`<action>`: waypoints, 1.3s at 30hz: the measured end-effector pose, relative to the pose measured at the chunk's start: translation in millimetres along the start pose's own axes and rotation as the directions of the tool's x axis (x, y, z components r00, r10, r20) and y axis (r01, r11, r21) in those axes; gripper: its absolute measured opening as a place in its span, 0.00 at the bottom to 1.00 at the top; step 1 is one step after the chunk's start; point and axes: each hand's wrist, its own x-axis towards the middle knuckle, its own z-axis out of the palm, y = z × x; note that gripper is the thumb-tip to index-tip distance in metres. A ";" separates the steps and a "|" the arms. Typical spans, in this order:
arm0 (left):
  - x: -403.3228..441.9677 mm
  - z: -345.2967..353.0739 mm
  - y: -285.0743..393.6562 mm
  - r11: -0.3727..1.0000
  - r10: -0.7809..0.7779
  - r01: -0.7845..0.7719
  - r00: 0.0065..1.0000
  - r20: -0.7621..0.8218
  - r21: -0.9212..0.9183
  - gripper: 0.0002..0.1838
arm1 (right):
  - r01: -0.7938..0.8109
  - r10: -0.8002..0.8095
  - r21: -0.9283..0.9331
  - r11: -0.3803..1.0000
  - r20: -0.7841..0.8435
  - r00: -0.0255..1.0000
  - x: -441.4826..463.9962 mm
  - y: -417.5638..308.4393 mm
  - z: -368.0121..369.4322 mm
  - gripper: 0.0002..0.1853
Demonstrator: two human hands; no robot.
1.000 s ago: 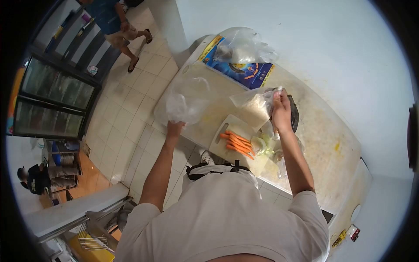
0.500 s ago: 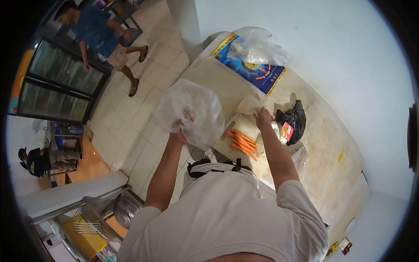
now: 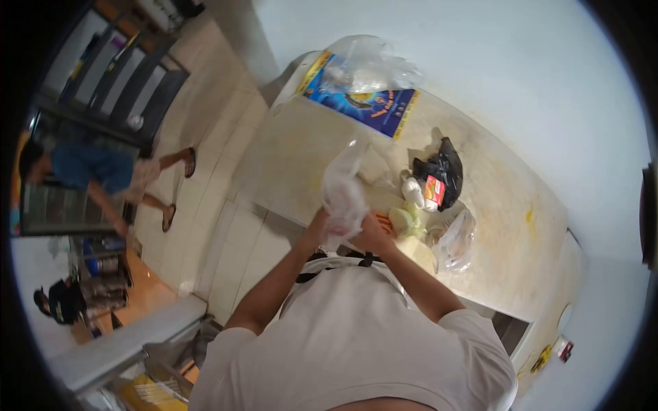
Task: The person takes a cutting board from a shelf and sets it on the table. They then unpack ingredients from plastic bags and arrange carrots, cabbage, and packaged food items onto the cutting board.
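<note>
A translucent plastic bag [image 3: 343,195], bunched and blurred by motion, stands up between my hands in front of my waist. My left hand [image 3: 317,231] grips its lower left side, and my right hand [image 3: 371,235] closes on its lower right; the fingers are partly hidden. Just beyond my right hand lie carrots [image 3: 386,222], mostly covered by it. Beside them sit a pale green vegetable [image 3: 406,220] and a cutting board [image 3: 419,255]. Farther right are a white bundle [image 3: 412,192], a red packet [image 3: 434,188] and a black plastic bag [image 3: 449,171].
A blue and yellow printed package [image 3: 363,103] and a clear bag [image 3: 370,68] lie at the table's far end. Another clear bag [image 3: 460,241] rests right of the board. A person in blue [image 3: 92,168] walks at left; another person [image 3: 65,301] stands farther back.
My left hand has brought the plastic bag rightward, and it has gone from puffed out to narrow. My right hand has come back from the table to the bag. The walking person has moved nearer.
</note>
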 end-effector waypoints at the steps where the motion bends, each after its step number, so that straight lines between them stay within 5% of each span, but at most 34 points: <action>1: 0.7 4.8 -9.0 0.975 0.057 -0.073 0.995 0.078 0.211 0.35 | 0.031 -0.037 -0.136 0.990 -0.044 0.998 -6.5 0.9 2.9 0.33; 2: 2.8 7.6 -16.6 0.742 0.150 -0.266 0.960 0.235 0.615 0.38 | -0.046 0.020 -0.158 0.986 -0.163 0.986 -12.0 15.7 7.6 0.25; 3: 3.2 12.2 -19.6 0.326 0.165 -0.447 0.895 0.415 0.833 0.40 | -0.169 0.185 0.091 0.981 -0.212 0.960 -18.3 37.2 9.0 0.21; 4: -4.5 9.4 -11.8 0.648 0.076 -0.298 0.941 0.330 0.701 0.45 | -0.261 0.346 0.342 0.903 -0.217 0.913 -26.0 60.7 8.5 0.18; 5: -3.2 13.9 4.1 0.811 0.018 -0.170 0.964 0.266 0.560 0.46 | -0.315 0.492 0.572 0.757 -0.181 0.852 -31.1 72.5 6.3 0.15; 7: 0.1 27.4 32.2 0.974 -0.158 0.125 0.972 0.174 0.187 0.49 | -0.288 0.738 0.834 0.470 -0.192 0.647 -38.5 71.2 0.1 0.14; 8: -1.7 32.0 34.5 0.978 -0.079 0.047 0.985 0.154 0.202 0.47 | -0.217 0.835 0.927 0.306 -0.152 0.529 -43.0 69.6 -1.9 0.13; 11: -1.5 42.5 37.2 0.876 0.162 -0.236 0.965 0.205 0.420 0.42 | -0.360 0.766 0.802 0.476 -0.176 0.619 -56.2 78.8 12.1 0.14; 12: 5.0 49.7 37.5 0.738 0.215 -0.359 0.928 0.306 0.572 0.40 | -0.461 0.709 0.637 0.618 -0.199 0.676 -45.2 23.3 6.1 0.16; 13: 12.0 54.5 38.2 0.559 0.245 -0.477 0.876 0.415 0.678 0.38 | -0.367 0.713 0.776 0.513 -0.146 0.686 -42.1 25.4 16.9 0.18; 14: 21.6 47.0 32.5 0.632 0.177 -0.427 0.892 0.417 0.646 0.32 | -0.260 0.704 0.885 0.386 -0.100 0.703 -41.5 34.0 29.2 0.20; 16: 54.0 17.2 0.4 0.762 0.130 -0.189 0.982 0.139 0.620 0.30 | -0.109 0.717 0.982 0.157 -0.038 0.697 -46.4 62.0 40.1 0.24; 17: 65.0 9.7 -8.9 0.813 0.082 -0.063 0.997 -0.006 0.579 0.30 | -0.149 0.726 0.964 0.220 -0.060 0.685 -47.1 51.9 36.7 0.25; 19: 81.1 16.5 -2.3 0.932 0.189 -0.183 0.982 0.010 0.312 0.28 | -0.236 0.741 0.913 0.333 -0.098 0.664 -40.6 7.9 22.3 0.27; 23: 106.1 31.0 -21.2 0.977 0.205 -0.199 0.976 0.077 -0.078 0.24 | -0.144 0.474 0.525 0.839 -0.575 0.667 -53.8 17.2 28.5 0.37; 24: 103.8 38.5 -20.0 0.980 0.069 -0.041 0.987 0.142 -0.193 0.23 | -0.169 0.478 0.486 0.857 -0.630 0.612 -47.3 -16.3 20.5 0.36; 26: 93.5 58.9 -10.8 0.882 -0.178 0.288 0.937 0.301 -0.373 0.21 | -0.276 0.178 -0.033 0.961 -0.691 0.701 -50.1 -11.0 5.3 0.31; 27: 93.7 65.8 -14.0 0.871 -0.229 0.352 0.908 0.350 -0.343 0.22 | -0.299 0.032 -0.302 0.905 -0.653 0.757 -49.9 -6.9 -4.4 0.29; 28: 94.5 71.8 -19.1 0.857 -0.277 0.411 0.876 0.395 -0.310 0.22 | -0.357 0.068 -0.200 0.912 -0.786 0.614 -48.1 8.8 -5.9 0.21; 29: 98.3 78.8 -23.5 0.842 -0.319 0.463 0.842 0.435 -0.278 0.23 | -0.402 0.148 -0.132 0.906 -0.792 0.592 -50.7 25.7 -15.0 0.20; 31: 116.4 85.6 -33.5 0.891 -0.273 0.410 0.827 0.491 -0.195 0.26 | -0.475 0.297 -0.002 0.880 -0.778 0.553 -56.7 63.9 -43.0 0.20; 33: 113.8 106.2 -4.9 0.847 -0.430 0.519 0.796 0.426 -0.115 0.26 | -0.468 0.345 0.039 0.883 -0.730 0.590 -48.6 75.2 -63.2 0.24; 34: 113.9 122.9 12.2 0.854 -0.338 0.479 0.807 0.485 -0.202 0.26 | -0.486 0.374 0.040 0.873 -0.695 0.615 -37.4 53.1 -76.4 0.25; 36: 142.7 124.3 -5.6 0.901 -0.341 0.399 0.894 0.291 -0.172 0.26 | -0.410 0.331 0.009 0.912 -0.607 0.723 -28.5 54.2 -106.2 0.35; 39: 194.4 112.1 -42.0 0.981 -0.195 0.195 0.981 0.010 0.027 0.27 | -0.333 0.161 -0.334 0.882 -0.450 0.878 -22.4 109.1 -180.9 0.43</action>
